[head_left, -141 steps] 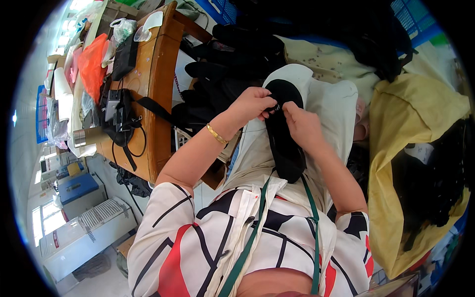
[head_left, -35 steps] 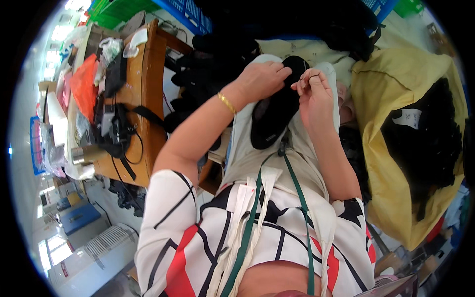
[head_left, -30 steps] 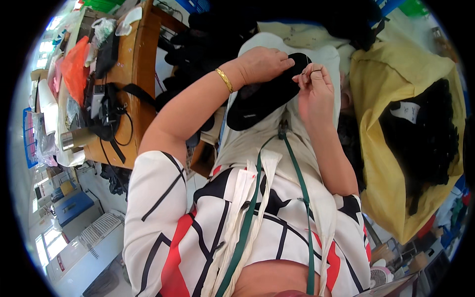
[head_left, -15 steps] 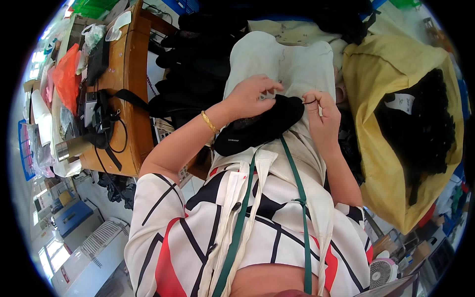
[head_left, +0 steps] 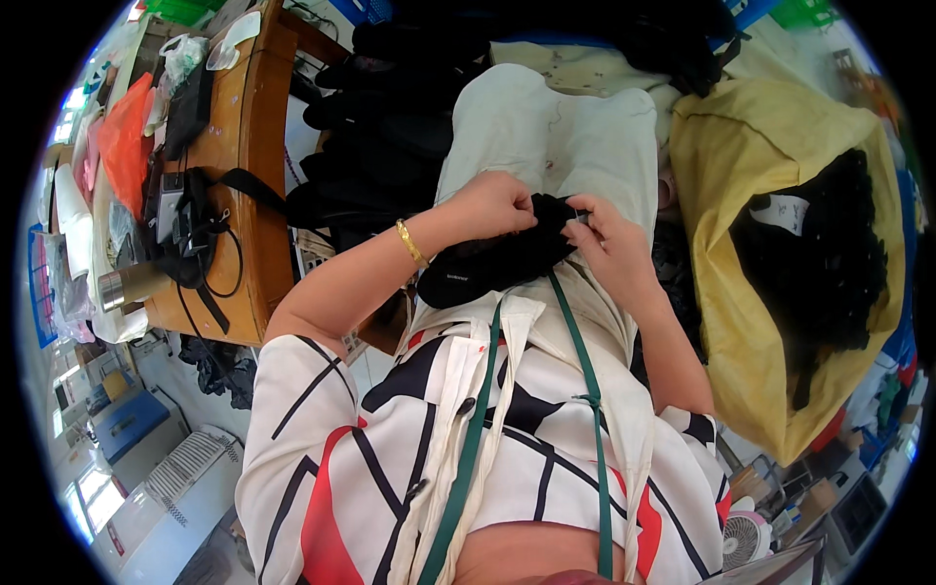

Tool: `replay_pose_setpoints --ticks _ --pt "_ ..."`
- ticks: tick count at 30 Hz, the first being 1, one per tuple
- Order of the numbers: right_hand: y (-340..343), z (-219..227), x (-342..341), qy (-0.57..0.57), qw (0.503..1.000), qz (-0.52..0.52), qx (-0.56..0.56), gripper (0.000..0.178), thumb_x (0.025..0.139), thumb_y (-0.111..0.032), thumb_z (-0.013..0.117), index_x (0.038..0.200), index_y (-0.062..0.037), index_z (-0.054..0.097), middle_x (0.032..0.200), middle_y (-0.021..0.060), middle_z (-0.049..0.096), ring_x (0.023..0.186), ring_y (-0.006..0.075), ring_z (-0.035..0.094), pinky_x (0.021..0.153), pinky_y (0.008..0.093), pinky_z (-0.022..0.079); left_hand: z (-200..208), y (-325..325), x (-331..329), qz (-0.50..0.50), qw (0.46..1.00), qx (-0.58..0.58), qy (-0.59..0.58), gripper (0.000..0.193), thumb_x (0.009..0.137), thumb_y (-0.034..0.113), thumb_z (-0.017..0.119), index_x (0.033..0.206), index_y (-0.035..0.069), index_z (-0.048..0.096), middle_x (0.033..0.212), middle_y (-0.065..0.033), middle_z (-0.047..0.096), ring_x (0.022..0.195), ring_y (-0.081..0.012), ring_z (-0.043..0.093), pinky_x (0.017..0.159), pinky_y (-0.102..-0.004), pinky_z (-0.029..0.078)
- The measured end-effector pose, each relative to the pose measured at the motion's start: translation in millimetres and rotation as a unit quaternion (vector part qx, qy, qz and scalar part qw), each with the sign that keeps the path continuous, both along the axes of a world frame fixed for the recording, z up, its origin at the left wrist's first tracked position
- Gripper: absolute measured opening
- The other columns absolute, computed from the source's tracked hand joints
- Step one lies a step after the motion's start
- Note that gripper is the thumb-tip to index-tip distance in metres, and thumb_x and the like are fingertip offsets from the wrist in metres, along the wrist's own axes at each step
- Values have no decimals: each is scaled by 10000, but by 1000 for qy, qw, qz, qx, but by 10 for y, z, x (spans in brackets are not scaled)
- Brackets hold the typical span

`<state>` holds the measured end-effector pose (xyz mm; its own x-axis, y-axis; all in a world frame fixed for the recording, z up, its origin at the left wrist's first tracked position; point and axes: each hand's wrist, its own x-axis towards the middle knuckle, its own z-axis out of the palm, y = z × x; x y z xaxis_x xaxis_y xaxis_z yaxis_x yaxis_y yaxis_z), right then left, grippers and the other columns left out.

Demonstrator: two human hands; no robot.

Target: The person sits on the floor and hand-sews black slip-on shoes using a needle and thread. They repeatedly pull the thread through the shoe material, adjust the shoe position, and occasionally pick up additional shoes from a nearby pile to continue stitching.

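A black cloth shoe (head_left: 463, 277), or a slipper-like piece of that shape, lies across my lap with a small pale mark at its lower left end. My left hand (head_left: 492, 207) is closed, its thumb and fingers pinching at the upper edge of the shoe. At the other end, my right hand (head_left: 612, 244) grips the rounded tip between thumb and fingers. A small greyish bit shows by the right fingertips, too small to name. The pale apron (head_left: 546, 127) covers my legs beneath the shoe.
Several black pieces (head_left: 380, 146) are heaped left of my lap. A yellow sack (head_left: 721, 283) holding black material stands at the right. On the left, a wooden table (head_left: 258, 127) carries a black strap, cables, a metal cylinder (head_left: 122, 289) and plastic bags.
My right hand has moved left and slightly down, bending the shoe's tip inward. My left hand has lowered a little and its fingers have closed on the shoe's edge.
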<state>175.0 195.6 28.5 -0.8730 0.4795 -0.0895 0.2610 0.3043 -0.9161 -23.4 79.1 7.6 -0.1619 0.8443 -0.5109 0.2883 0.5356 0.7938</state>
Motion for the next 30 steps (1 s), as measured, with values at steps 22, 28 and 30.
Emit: replay_pose_setpoints --ticks 22,28,30 --pt "-12 -320 -293 20 975 37 217 67 854 -126 668 921 -127 665 833 63 601 807 285 628 625 400 496 -466 -105 -74 50 992 99 -66 138 850 152 727 890 23 700 775 -54 677 700 -132 581 676 -296 478" --pt "-21 -489 -353 90 996 17 7 56 905 -98 621 957 -88 640 859 97 637 713 320 624 623 384 487 -367 -92 -29 109 982 23 -154 116 878 134 708 887 19 689 795 7 655 746 -73 565 688 -235 461" --pt "131 -406 -271 7 988 2 -157 55 922 -92 594 968 -67 611 839 130 639 704 344 615 627 392 482 -288 -115 -29 161 963 15 -216 109 851 141 724 838 37 693 766 8 644 713 -83 559 645 -242 452"
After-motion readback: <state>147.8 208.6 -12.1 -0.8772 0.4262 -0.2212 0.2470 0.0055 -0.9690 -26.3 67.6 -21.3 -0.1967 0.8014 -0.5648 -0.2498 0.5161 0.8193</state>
